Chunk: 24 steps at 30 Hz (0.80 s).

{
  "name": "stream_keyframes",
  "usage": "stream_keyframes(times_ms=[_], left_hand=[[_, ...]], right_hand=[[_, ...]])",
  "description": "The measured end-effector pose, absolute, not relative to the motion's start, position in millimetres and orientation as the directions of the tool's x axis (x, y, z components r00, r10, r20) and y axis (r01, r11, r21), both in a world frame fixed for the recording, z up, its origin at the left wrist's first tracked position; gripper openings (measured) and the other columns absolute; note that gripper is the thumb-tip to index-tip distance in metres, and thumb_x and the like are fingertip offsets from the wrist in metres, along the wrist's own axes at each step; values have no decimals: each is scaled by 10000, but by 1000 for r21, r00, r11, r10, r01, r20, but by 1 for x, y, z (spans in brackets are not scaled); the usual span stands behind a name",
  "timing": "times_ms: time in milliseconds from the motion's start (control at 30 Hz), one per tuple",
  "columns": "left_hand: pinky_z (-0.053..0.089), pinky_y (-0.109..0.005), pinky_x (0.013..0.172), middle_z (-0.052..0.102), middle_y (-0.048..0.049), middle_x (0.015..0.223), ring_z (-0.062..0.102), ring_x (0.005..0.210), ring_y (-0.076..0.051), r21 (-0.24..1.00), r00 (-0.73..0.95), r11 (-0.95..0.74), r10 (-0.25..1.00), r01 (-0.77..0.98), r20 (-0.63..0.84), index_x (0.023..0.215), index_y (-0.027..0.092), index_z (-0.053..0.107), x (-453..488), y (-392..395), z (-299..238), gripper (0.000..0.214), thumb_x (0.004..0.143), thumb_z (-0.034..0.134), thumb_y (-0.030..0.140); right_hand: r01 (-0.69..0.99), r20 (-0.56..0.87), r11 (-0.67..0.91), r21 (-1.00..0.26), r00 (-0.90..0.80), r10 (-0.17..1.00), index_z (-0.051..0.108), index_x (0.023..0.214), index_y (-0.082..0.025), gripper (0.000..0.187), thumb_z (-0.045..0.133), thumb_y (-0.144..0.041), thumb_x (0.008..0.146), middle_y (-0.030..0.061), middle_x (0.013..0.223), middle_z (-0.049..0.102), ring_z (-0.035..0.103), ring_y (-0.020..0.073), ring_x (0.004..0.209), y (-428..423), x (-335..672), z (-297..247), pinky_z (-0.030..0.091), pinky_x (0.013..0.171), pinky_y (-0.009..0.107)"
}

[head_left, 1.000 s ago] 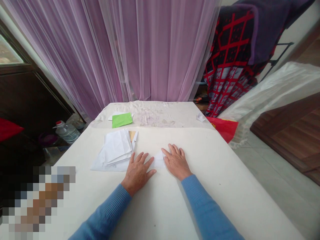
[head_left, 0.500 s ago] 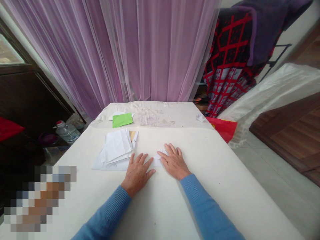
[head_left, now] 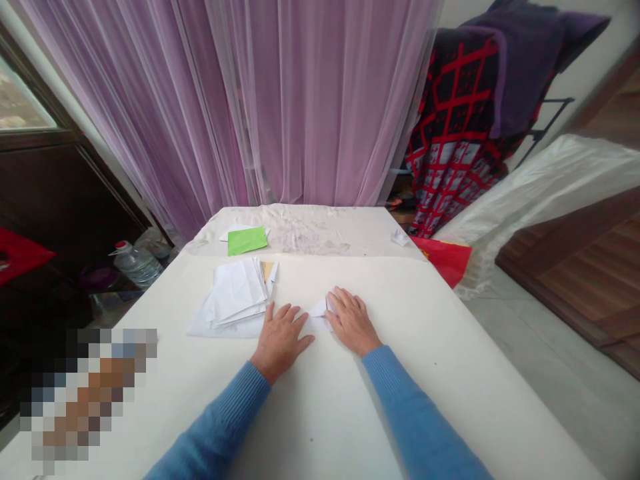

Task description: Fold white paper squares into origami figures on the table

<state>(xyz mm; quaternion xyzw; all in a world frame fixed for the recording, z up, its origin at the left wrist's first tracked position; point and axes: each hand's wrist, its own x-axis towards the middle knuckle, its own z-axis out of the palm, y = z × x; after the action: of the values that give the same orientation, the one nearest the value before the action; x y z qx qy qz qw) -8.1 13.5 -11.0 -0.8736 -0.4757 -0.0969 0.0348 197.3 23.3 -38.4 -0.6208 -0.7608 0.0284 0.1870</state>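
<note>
Both hands lie flat, palms down, on the white table (head_left: 450, 373), with blue sleeves reaching to the wrists; the left hand (head_left: 280, 339) is fully open with its fingers spread, gripping nothing, and its fingertips rest at the near left edge of a small folded white paper (head_left: 317, 315); the right hand (head_left: 351, 321) is likewise open and flat, its fingers laid over the right part of that paper, pressing rather than grasping; the paper sits on the tabletop between the 2 hands, 1 pointed corner showing beside the right index finger; just left of the left hand lies a loose stack of white sheets (head_left: 235, 293); beyond it, nearer the far edge, is 1 green sheet (head_left: 247, 240); a small folded white piece (head_left: 401, 236) sits at the far right corner, close to a red bag (head_left: 445, 257); a purple curtain (head_left: 300, 100) hangs behind the table.
</note>
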Motion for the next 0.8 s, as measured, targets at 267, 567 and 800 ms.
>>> stream_keyframes(times_ms=[267, 567, 800], left_hand=[[266, -558, 1111, 626, -85, 1284, 528, 1228, -279, 44, 555, -580, 796, 813, 241, 1290, 236, 546, -8, 14, -12, 431, 905, 541, 429], [285, -563, 1098, 642, -79, 1260, 565, 1179, -255, 128, 580, -600, 798, 790, 165, 1313, 253, 528, 2, 19, -4, 418, 912, 537, 369], [333, -505, 1075, 626, -70, 1280, 572, 1170, -234, 115, 586, -606, 793, 787, 168, 1252, 298, 589, -3, 24, -9, 369, 900, 562, 403]], right_hand=[[829, 402, 367, -423, -191, 895, 651, 1169, -187, 400, 544, -205, 783, 80, 1279, 628, 548, 213, 1198, 6, 225, -57, 390, 1062, 387], [855, 349, 350, -383, -217, 911, 618, 1218, -229, 421, 586, -219, 799, 55, 1263, 637, 534, 205, 1193, -13, 220, -43, 377, 1046, 386], [863, 335, 372, -342, -258, 906, 631, 1199, -254, 341, 590, -275, 861, 46, 1256, 646, 528, 198, 1200, -13, 218, -39, 376, 1025, 385]])
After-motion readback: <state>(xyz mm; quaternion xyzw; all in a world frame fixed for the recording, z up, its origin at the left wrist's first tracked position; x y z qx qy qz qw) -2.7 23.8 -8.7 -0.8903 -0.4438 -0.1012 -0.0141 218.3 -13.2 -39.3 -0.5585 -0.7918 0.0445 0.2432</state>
